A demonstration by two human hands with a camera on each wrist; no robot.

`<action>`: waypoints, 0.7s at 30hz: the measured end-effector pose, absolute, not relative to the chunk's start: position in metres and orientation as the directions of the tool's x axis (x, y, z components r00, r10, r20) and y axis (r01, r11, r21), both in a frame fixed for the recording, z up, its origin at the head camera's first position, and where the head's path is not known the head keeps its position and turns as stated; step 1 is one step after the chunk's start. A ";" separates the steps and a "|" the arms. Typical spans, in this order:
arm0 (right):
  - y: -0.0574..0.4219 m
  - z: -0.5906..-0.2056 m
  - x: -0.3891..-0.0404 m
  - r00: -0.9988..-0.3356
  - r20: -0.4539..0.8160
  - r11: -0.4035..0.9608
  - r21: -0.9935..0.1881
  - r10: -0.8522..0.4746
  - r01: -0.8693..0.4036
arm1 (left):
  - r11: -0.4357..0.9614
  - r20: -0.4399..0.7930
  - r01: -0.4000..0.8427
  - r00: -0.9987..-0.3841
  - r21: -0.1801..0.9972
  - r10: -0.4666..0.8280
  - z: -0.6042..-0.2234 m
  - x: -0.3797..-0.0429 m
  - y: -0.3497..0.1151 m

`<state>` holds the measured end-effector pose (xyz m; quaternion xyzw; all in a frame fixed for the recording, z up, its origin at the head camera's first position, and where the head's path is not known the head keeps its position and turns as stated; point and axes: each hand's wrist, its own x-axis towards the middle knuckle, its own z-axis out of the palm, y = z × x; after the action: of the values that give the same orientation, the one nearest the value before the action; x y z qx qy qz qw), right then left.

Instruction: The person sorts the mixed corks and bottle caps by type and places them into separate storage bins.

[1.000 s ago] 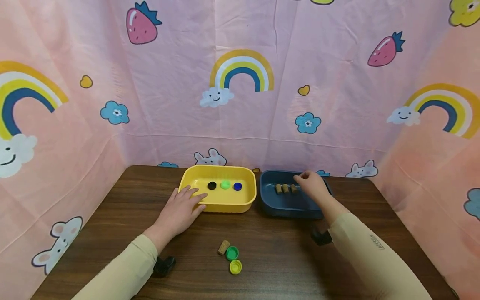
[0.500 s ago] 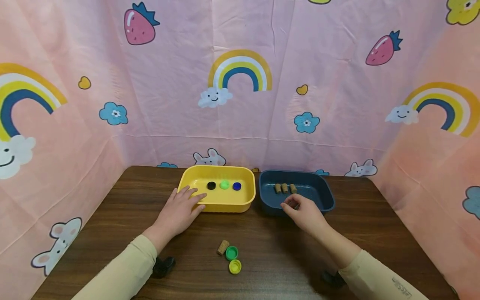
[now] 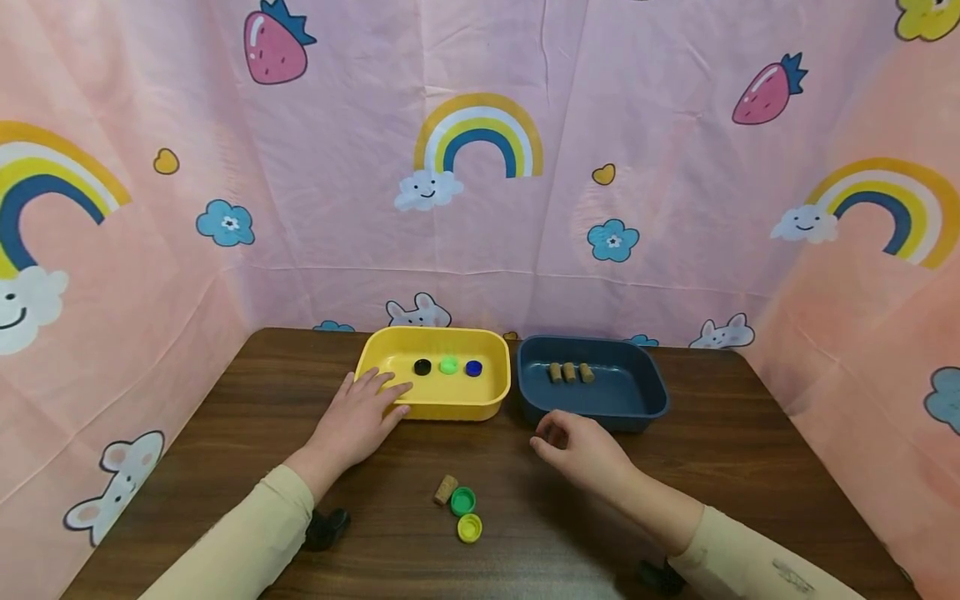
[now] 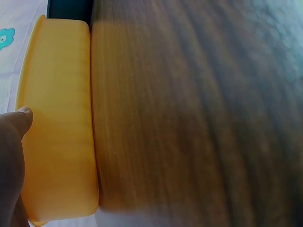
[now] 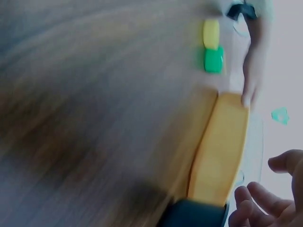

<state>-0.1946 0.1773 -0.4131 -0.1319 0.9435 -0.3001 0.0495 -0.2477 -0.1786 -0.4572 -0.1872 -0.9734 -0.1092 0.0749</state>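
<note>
My left hand (image 3: 358,423) rests with spread fingers on the near left rim of the yellow bin (image 3: 450,412); its thumb shows against the bin's wall in the left wrist view. Inside that bin lie a black cap (image 3: 422,367), a light green cap (image 3: 448,365) and a blue cap (image 3: 473,367). My right hand (image 3: 588,450) hangs in front of the dark blue bin (image 3: 630,400), fingers loosely bent, holding nothing. Three corks (image 3: 570,372) stand in a row in the blue bin. On the table, a cork (image 3: 446,490), a green cap (image 3: 462,501) and a yellow cap (image 3: 469,528) lie close together.
The bins stand side by side at the back of the dark wooden table (image 3: 405,558). A patterned pink cloth (image 3: 345,208) hangs behind the table and along both sides. Each wrist wears a black camera mount.
My right hand has come out of the blue bin, moving toward me and to the left, over the table. My left hand has stayed on the yellow bin.
</note>
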 end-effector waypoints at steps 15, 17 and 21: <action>0.126 -0.427 -0.172 -0.551 -0.071 0.552 -0.225 -0.831 -0.803 | 0.904 0.194 0.384 -0.917 0.186 0.349 -0.456 -0.248 -0.179; 0.122 -0.430 -0.171 -0.489 -0.049 0.491 -0.144 -0.871 -0.859 | 0.904 0.194 0.385 -0.917 0.186 0.350 -0.456 -0.247 -0.179; 0.116 -0.433 -0.170 -0.407 -0.051 0.409 -0.028 -0.912 -0.912 | 0.904 0.193 0.384 -0.917 0.188 0.349 -0.457 -0.247 -0.178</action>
<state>-0.1695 0.1161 -0.4332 -0.5437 0.8388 0.0024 0.0291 -0.2474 -0.1785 -0.4567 -0.1884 -0.9726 -0.1117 0.0776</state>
